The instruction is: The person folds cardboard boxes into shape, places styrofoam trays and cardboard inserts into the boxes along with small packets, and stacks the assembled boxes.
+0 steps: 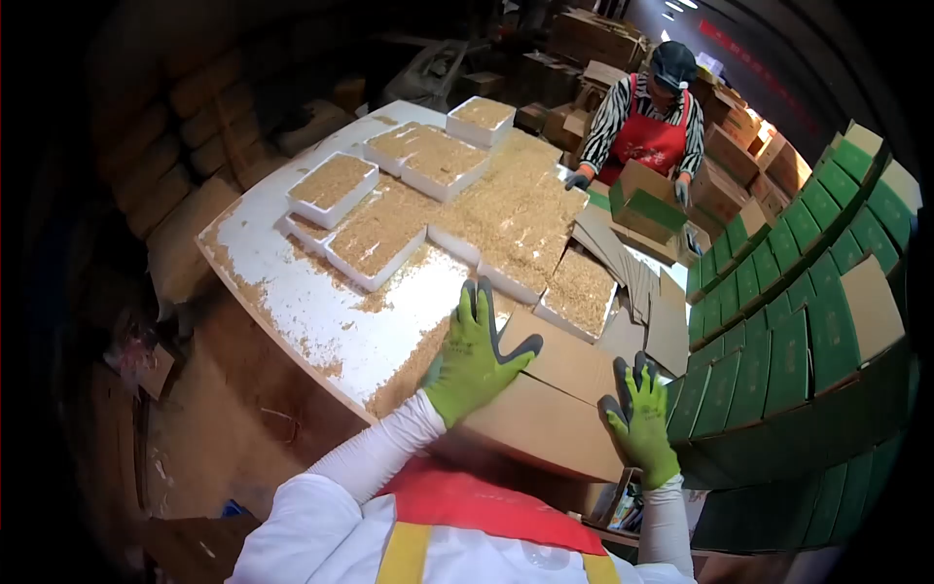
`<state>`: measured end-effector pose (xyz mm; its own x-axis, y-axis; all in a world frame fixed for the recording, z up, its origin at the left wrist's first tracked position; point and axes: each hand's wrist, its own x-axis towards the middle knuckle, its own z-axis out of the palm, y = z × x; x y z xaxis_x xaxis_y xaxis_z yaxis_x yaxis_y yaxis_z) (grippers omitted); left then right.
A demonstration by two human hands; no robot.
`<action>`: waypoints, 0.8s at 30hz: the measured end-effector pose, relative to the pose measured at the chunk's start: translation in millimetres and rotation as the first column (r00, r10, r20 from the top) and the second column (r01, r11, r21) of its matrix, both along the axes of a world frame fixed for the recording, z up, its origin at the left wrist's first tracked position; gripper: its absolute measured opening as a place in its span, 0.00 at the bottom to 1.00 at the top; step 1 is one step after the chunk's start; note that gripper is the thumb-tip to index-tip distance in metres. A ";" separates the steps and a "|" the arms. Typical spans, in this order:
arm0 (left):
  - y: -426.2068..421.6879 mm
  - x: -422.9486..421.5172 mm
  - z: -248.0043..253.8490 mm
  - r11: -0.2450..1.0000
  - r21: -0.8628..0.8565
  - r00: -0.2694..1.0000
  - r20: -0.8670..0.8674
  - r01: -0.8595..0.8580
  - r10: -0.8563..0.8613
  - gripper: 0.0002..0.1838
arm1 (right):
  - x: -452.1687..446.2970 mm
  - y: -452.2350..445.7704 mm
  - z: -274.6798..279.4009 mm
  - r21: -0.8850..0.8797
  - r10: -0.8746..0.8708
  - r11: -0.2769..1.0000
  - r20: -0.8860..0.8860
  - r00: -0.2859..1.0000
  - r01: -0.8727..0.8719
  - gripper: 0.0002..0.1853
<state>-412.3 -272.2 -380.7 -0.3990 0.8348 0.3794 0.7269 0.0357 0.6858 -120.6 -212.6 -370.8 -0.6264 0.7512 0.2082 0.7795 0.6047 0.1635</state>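
Observation:
A brown cardboard box (545, 414) lies in front of me, its top flaps folded down. My left hand (477, 355), in a green glove with dark grey fingertips, is at the box's left end, fingers stretched out and thumb reaching over the top. At the right end my right hand (640, 419), in a matching glove, has its fingers spread and its thumb by the box edge. Just beyond the box stands a white tray (576, 292) filled with tan, crumbly material. Whether the palms press on the box is hard to see.
More filled white trays (336, 187) stand on the white table (321, 311), strewn with loose tan bits. Flat cardboard pieces (666, 316) lie beyond my right hand. Rows of green boxes (769, 365) line the right. Across the table a co-worker (647, 127) handles an open green-and-brown box (647, 204).

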 end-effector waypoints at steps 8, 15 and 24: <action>-25.5 0.3 50.6 0.848 -0.184 0.842 -0.135 0.496 -0.522 0.41 | 126.5 -19.3 8.6 -0.853 -0.472 0.521 -0.326 0.819 -0.039 0.29; -52.3 -26.9 19.8 0.707 0.263 0.703 0.129 0.656 -0.700 0.47 | 61.9 -63.5 -28.1 -0.789 -0.873 0.334 -0.465 0.146 -0.516 0.30; -64.9 -67.6 7.6 0.821 -0.488 0.905 0.418 0.298 -0.080 0.31 | 8.0 65.9 -73.5 -0.616 -0.458 0.609 -0.788 0.412 -0.500 0.17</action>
<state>-479.9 -337.2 -373.0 -0.2279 0.9316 -0.2830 0.4597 0.3592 0.8122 -112.6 -146.7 -444.3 -0.4748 0.8794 0.0357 0.1436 0.1174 -0.9826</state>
